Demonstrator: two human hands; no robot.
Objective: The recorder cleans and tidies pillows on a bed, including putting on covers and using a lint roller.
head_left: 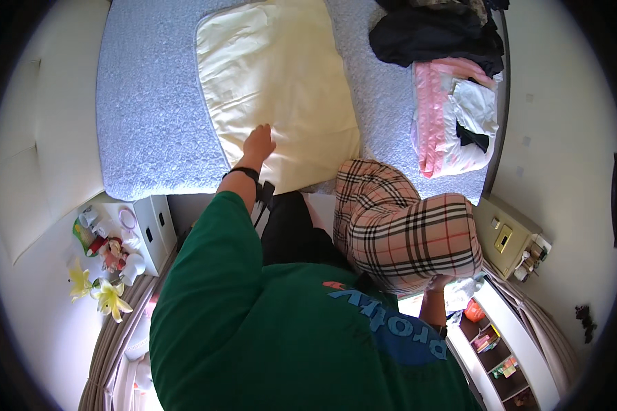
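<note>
Touching right hand (440,282) — plaid bundle (413,233), yellow cloth (301,89) (under left hand (259,143))

Left arm (212,253) stretches out ahead of torso (301,342); left grip (259,142) well forward of torso, back of hand up, fingers (261,130) loosely bent. Right forearm (432,308) raised at torso's right side; right grip (440,282) partly hidden, pose unclear.

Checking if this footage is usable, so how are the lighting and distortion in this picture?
Head view: glare blows out patches by the left curtain; head view: the bed shows bowed edges, and picture corners go black; head view: folds in the pale yellow cloth show clearly.
</note>
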